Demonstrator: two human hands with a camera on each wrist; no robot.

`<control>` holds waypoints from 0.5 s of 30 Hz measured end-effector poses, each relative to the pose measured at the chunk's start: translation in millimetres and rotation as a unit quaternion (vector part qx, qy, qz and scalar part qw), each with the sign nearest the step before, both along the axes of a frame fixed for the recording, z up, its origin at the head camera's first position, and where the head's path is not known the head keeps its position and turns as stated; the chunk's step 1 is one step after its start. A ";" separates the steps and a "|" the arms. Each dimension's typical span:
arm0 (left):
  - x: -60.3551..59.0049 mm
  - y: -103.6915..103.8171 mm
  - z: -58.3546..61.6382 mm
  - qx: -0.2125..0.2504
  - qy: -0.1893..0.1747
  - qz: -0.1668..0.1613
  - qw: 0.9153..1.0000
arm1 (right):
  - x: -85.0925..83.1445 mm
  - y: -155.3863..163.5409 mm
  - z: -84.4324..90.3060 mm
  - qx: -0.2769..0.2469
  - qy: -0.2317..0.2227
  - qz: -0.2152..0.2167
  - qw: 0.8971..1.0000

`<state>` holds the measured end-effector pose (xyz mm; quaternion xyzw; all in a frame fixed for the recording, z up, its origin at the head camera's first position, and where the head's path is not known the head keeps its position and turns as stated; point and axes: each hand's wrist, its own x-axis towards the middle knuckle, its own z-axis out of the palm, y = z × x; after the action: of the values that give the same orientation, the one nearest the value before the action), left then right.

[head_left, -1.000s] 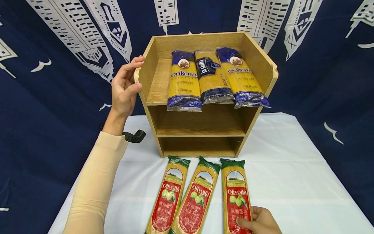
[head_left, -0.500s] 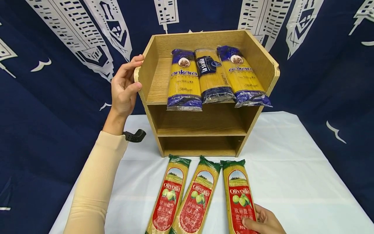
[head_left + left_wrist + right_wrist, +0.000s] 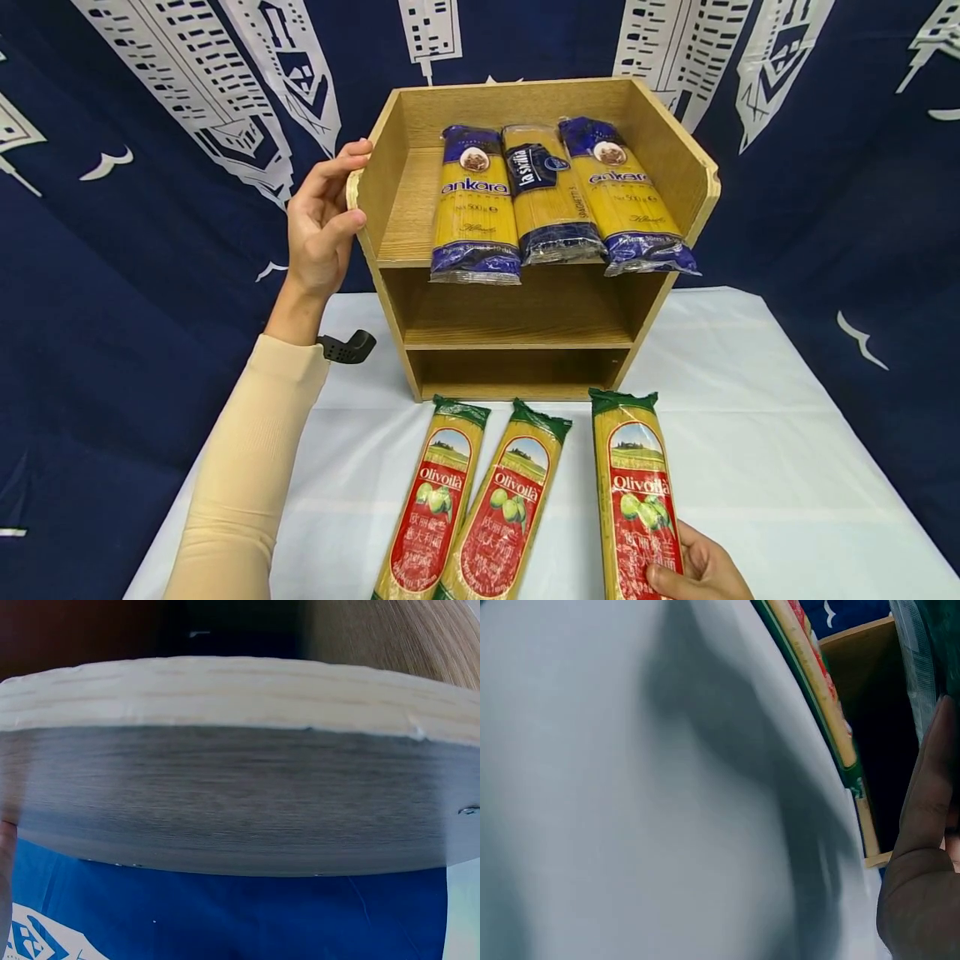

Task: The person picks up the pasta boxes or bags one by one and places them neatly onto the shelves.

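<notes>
The left hand [image 3: 318, 225] grips the upper left edge of the wooden shelf unit [image 3: 675, 167], thumb curled over the side panel. The right hand [image 3: 693, 571] pinches the near end of the right Olivoilà spaghetti packet [image 3: 637, 500], which lies on the white tablecloth [image 3: 787, 467], set apart from two matching packets [image 3: 472, 500] to its left. Three blue-and-yellow spaghetti packets [image 3: 540, 196] sit on the top shelf, their near ends overhanging the edge. Risk: held by one end, the long packet may sag and strike the shelf front, or dislodge the overhanging packets above.
</notes>
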<state>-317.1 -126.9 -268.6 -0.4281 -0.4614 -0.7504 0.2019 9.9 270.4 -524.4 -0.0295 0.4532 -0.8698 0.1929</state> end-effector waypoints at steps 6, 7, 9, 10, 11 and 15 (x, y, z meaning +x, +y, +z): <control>-0.3 -0.1 0.0 -0.002 0.002 -0.003 1.000 | 0.3 -4.1 10.6 0.033 0.019 -0.014 0.999; -0.2 -0.6 -0.3 -0.002 0.002 -0.002 1.000 | 0.0 -5.2 12.9 0.039 0.025 -0.015 0.999; -0.1 -1.1 -0.6 -0.003 0.002 -0.001 1.000 | -0.5 -7.3 18.0 0.044 0.035 -0.014 0.998; -0.2 -1.2 -0.6 -0.003 0.002 -0.001 1.000 | -0.8 -8.7 21.1 0.045 0.033 -0.017 0.998; -0.3 -1.1 -0.6 -0.004 0.003 -0.001 1.000 | -1.0 -9.9 24.1 0.049 0.040 -0.018 0.998; -1.2 -0.8 -0.4 -0.006 0.005 0.000 1.000 | -2.8 -12.4 36.5 0.057 0.041 -0.023 0.997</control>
<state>-318.3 -127.7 -269.1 -0.4330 -0.4644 -0.7458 0.2014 7.0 258.0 -487.8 -0.0437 0.5105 -0.8445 0.1558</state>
